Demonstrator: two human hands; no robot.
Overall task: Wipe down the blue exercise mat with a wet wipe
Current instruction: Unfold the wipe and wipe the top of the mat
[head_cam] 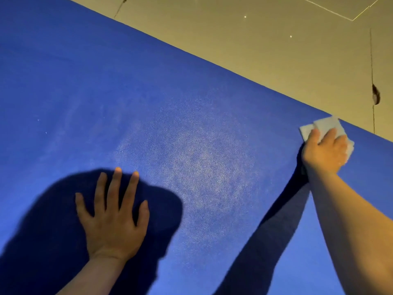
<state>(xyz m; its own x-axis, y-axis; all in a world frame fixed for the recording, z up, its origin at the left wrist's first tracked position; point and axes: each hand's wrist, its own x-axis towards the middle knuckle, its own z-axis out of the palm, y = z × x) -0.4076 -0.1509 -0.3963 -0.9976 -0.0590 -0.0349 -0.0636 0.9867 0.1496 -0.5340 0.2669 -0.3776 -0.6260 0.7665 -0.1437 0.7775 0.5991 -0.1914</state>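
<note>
The blue exercise mat point(148, 107) fills most of the view and lies flat on the floor. Its far edge runs diagonally from the upper left to the right. My left hand point(112, 218) rests flat on the mat at the lower left, fingers spread and straight. My right hand point(325, 152) presses a folded white wet wipe point(323, 125) onto the mat right at its far edge, fingers lying over the wipe. A pale, sheeny patch shows in the middle of the mat.
Beige floor tiles point(255, 39) lie beyond the mat's far edge. A dark crack with a chipped spot point(376, 96) runs down the tiles at the right. Dark shadows of my arms and head fall on the mat.
</note>
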